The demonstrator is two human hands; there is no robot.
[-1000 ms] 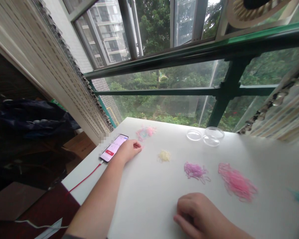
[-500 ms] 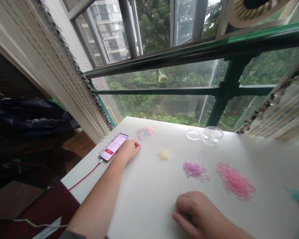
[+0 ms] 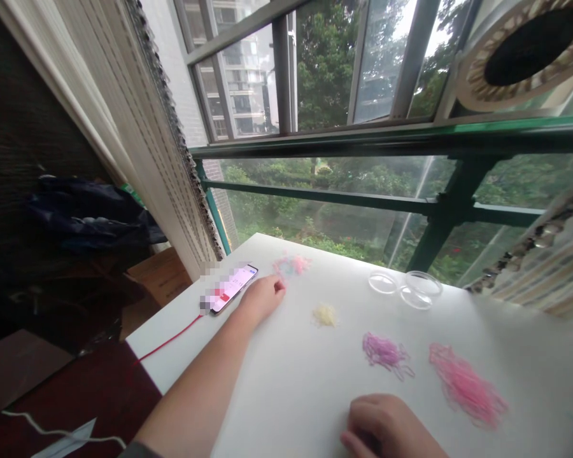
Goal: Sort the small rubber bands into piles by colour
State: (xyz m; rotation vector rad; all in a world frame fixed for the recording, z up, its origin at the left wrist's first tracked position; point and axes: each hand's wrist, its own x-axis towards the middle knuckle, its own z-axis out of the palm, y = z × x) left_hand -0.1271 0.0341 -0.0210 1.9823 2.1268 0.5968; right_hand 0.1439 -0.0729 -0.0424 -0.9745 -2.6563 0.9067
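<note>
My left hand (image 3: 266, 297) rests on the white table (image 3: 286, 381) with its fingers curled in, just right of a phone (image 3: 236, 287). Close beyond its fingertips lies a small scattered pile of pink and pale blue bands (image 3: 292, 264). My right hand (image 3: 386, 427) is at the lower edge of the view, loosely closed on the tabletop; nothing shows in its fingers. Farther up from it are a heap of purple loops (image 3: 386, 351) and a smaller pale yellow pile (image 3: 325, 315). To its right spreads a larger heap of pink loops (image 3: 468, 387).
Several clear round dishes or lids (image 3: 417, 296) lie near the table's far edge. A red cable (image 3: 172, 337) runs from the phone over the left edge. Behind stand a green railing (image 3: 334, 149) and windows, with curtains (image 3: 157, 165) at the sides.
The camera view has tilted up, so everything sits lower in the picture and slightly to the right. Both hands stay in the same places on the table.
</note>
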